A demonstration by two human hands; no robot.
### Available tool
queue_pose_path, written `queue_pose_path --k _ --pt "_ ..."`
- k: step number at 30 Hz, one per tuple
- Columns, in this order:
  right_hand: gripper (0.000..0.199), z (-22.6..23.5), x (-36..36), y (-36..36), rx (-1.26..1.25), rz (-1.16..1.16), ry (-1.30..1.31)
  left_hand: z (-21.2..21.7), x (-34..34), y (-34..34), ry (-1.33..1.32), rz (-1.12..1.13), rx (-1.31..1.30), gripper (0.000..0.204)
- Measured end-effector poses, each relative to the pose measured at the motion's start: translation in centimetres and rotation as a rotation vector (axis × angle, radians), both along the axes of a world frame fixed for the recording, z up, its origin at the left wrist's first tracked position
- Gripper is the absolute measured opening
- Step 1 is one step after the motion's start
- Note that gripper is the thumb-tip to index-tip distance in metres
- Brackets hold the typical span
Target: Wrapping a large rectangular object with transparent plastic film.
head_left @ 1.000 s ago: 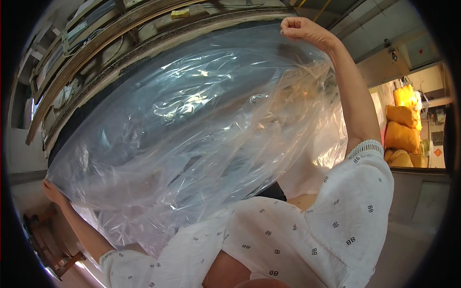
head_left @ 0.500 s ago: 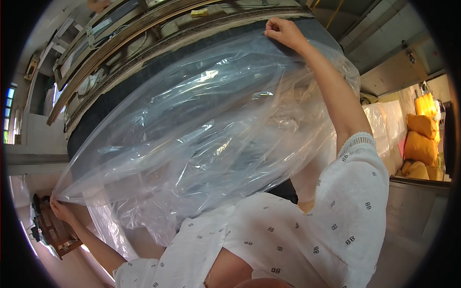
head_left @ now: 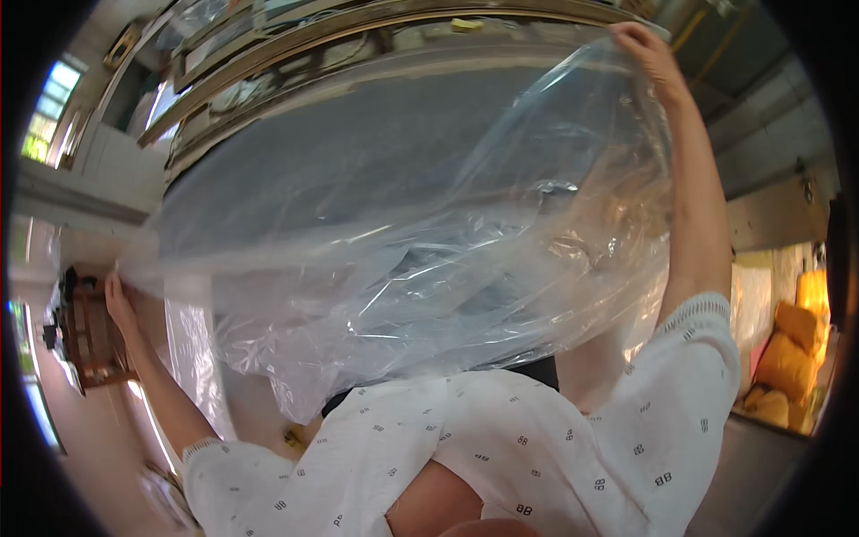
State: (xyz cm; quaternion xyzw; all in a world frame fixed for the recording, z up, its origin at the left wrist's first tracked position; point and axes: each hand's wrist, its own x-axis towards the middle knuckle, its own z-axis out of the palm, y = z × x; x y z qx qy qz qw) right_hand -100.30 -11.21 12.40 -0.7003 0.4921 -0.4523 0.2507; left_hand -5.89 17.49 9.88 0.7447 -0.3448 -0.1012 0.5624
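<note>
A large sheet of clear plastic film point(head_left: 429, 259) is stretched wide between my two hands, over a dark worktable point(head_left: 358, 125). Out at the far left, my left hand point(head_left: 116, 291) pinches one corner of it. My right hand point(head_left: 642, 49) is raised at the upper right, its fingers closed on the film's other edge. Folds and shiny creases run across the middle and right of the film. Its near side hangs in loose bunches close to my body. The table's dark surface shows through the film.
Beyond the table runs a machine frame with long rails point(head_left: 358, 22), and a small yellow piece point(head_left: 465, 25) lies on it. Yellow bundles point(head_left: 792, 345) are stacked at the right. A brown wooden stool-like stand point(head_left: 89, 345) stands by my left hand.
My right hand has moved right with its edge of the film, and my left hand has risen in view. The film is spread wider and has swung toward the right.
</note>
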Motion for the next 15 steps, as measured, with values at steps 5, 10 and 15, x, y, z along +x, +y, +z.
queue_pose_path --k 5,10,15 --pt "0.031 1.7 -9.9 -4.1 0.004 -0.285 -0.464 2.5 -5.0 -13.1 0.478 -0.255 -0.463 0.016" --pt "0.026 -12.4 -11.6 -3.6 -0.151 -0.665 0.249 -7.8 -14.6 -21.4 -0.374 0.073 -0.183 0.029" --pt "0.022 -11.5 -10.1 -4.8 -0.122 -0.507 -0.001 -7.4 -14.7 -23.1 -0.013 -0.035 -0.26 0.021"
